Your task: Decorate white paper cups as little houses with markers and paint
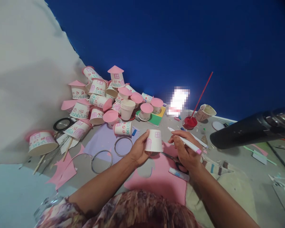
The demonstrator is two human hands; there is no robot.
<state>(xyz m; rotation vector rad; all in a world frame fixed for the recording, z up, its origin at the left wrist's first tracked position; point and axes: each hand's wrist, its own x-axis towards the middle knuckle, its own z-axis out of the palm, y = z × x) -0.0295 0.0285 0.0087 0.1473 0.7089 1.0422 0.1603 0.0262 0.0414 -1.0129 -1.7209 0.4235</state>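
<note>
The left hand grasps 1 white tapered paper cup between thumb and fingers, narrow end up. The cup is positioned above the work surface, in front of the torso; its wall carries 1 pink window outline and 1 pink door outline. The right hand has its fingers closed around 1 white cylindrical marker with a pink end. The marker's tapered end points toward the cup and is apart from it.

Below the hands lies 1 pink paper sheet with a cut-out. Dark-handled metal scissors and 1 white glue tube with a blue label lie near the right hand. Left of the cup: 2 grey thin rings.
</note>
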